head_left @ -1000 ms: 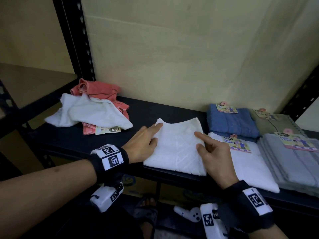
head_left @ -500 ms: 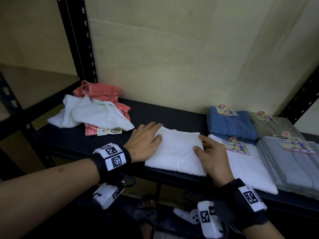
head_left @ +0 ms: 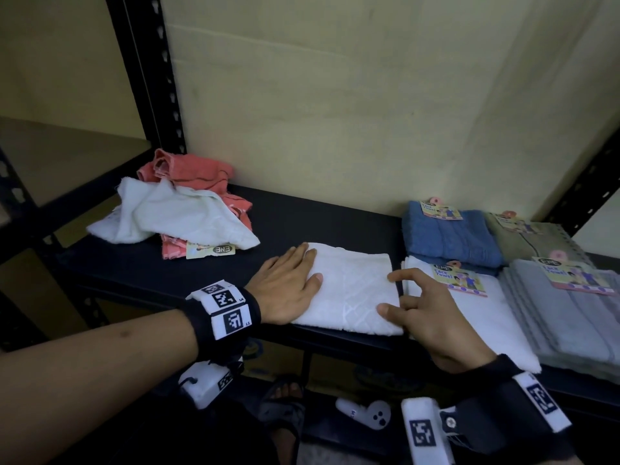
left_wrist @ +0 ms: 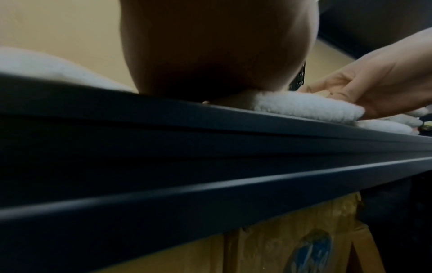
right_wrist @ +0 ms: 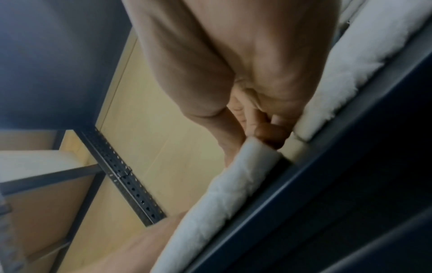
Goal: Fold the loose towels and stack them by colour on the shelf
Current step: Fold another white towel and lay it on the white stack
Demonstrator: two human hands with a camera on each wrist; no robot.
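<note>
Yellowish wall backed a black shelf (head_left: 335,223). At its front edge lay a folded white towel (head_left: 352,290); the left hand (head_left: 285,290) pressed flat on its left side, the right hand's (head_left: 432,317) curled fingers pinched its right edge.

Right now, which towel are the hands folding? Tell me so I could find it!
Look at the black shelf. In its middle, near the front edge, lies a folded white towel, with the left hand flat on it. Unlike the white stack to its right, it shows no paper label.
</note>
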